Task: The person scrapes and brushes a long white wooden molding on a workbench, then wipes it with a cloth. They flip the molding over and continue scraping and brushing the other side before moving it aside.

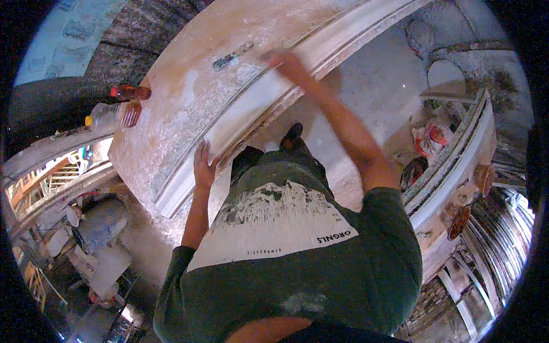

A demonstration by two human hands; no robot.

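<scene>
A long white strip of moulding (pixel 251 117) with raised edges runs diagonally along the near edge of a dusty, white-smeared worktable (pixel 177 114). My left hand (pixel 203 166) rests on the moulding's lower left part, its fingers stretched out. Farther up the strip, my right hand (pixel 289 66) is over the moulding, arm extended and blurred by motion. Its fingers are smeared, and whether anything is in them cannot be made out. Beyond the strip, near my right hand, a narrow, whitened flat tool (pixel 233 55) lies on the tabletop.
At the table's left edge lie a dark red bottle (pixel 131 92) and a clear bottle (pixel 108 115) with a yellow cap. A red and white bag (pixel 430 138) sits on the right, beside another long moulded piece (pixel 446 180). Clutter (pixel 103 228) fills the lower left.
</scene>
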